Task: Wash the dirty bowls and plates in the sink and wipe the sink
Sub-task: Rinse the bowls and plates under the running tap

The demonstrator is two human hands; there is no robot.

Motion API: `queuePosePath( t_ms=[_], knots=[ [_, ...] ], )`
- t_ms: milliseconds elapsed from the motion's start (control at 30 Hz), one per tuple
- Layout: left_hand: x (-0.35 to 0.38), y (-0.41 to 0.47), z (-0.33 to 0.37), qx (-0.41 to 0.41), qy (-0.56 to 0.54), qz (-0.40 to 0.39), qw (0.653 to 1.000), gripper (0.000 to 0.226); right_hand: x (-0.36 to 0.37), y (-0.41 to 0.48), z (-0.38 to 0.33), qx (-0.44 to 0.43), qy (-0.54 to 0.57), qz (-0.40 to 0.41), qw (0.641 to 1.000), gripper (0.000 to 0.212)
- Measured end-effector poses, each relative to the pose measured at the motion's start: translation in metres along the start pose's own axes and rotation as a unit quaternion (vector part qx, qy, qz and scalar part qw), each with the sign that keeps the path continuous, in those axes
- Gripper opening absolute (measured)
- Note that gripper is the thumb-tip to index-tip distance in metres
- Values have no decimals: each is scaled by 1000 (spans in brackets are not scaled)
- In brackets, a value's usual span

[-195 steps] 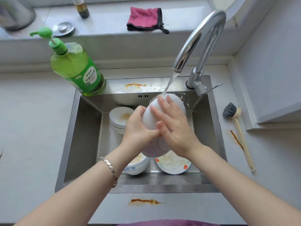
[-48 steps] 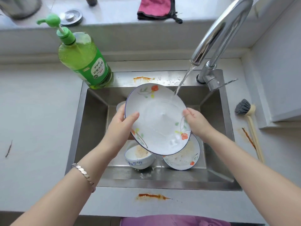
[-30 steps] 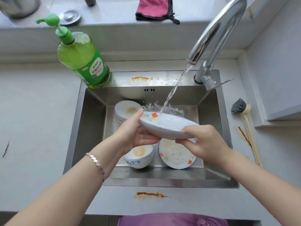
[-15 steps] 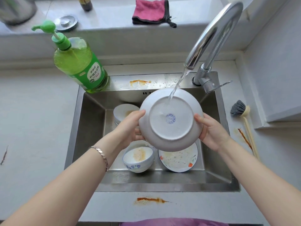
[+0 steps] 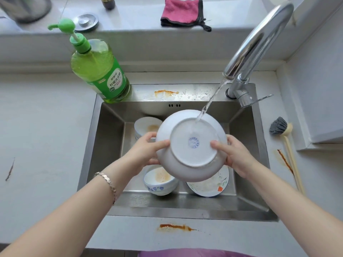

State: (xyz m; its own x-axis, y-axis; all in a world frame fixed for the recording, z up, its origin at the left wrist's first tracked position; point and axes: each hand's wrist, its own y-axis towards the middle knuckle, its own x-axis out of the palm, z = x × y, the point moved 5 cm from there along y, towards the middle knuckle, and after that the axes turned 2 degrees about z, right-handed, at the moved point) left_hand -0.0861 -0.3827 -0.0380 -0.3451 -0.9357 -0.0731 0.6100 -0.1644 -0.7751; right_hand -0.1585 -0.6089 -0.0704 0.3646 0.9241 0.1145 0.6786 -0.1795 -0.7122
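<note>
Over the sink [image 5: 109, 145], white plate [image 5: 191, 145] held up between both hands, underside with its blue stamp facing the camera, top edge tipped away. Left hand [image 5: 146, 151] on the left rim, right hand [image 5: 235, 154] on the right rim. Each grip is clamped on the plate, thumb across the back, other fingers hidden behind. Faucet [image 5: 259, 39] running; water stream [image 5: 209, 102] lands on the upper right of the foot ring, on the right hand's side. Back looks clean, so rinse judged nearly finished. Unwashed pieces lie directly below: smeared bowl [image 5: 159, 181] under the left hand, flowered plate [image 5: 209, 186] under the right, stacked bowls [image 5: 146, 126] behind the left. Bare counter [image 5: 37, 127] lies left of the sink, nearer the left hand, so set-down there likely. Orange stain [image 5: 174, 227] on the front ledge not yet wiped.
</note>
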Motion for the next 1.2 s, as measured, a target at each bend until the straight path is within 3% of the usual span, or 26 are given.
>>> queuePosePath(
  t_ms=[200,367,467,567,600,700,767,867,967,1100,1200],
  knots=[
    [-36,-10,-11,-27,-76,42,996,33,59,13,-33,-108,-81,-13,991,49],
    [-28,-8,-1,-116,-130,-35,984,63,63,-10,-54,-248,-225,-16,942,45],
    [-10,-9,2,-172,-160,-105,966,73,64,-31,-46,-321,-406,-24,855,43],
    [5,-9,-9,-212,-167,-109,957,55,73,-48,-27,-446,-539,-52,713,41],
    [9,-9,-15,-216,-164,-104,957,45,74,-52,-21,-464,-556,-56,688,43],
    [13,-9,-33,-186,-144,-71,969,38,73,-56,-1,-474,-579,-61,661,43],
    [11,-7,-39,-129,-119,-38,984,37,66,-54,16,-417,-594,-67,685,37],
    [3,0,-41,-23,-52,6,998,52,36,-44,49,-302,-570,-79,760,34],
    [-6,7,-37,62,21,26,997,62,-5,-23,79,-207,-560,-10,802,40],
    [-15,22,-36,93,54,41,993,65,-53,29,117,27,-577,70,813,45],
    [-17,31,-40,92,67,37,993,64,-72,71,136,120,-536,110,829,44]
  ],
)
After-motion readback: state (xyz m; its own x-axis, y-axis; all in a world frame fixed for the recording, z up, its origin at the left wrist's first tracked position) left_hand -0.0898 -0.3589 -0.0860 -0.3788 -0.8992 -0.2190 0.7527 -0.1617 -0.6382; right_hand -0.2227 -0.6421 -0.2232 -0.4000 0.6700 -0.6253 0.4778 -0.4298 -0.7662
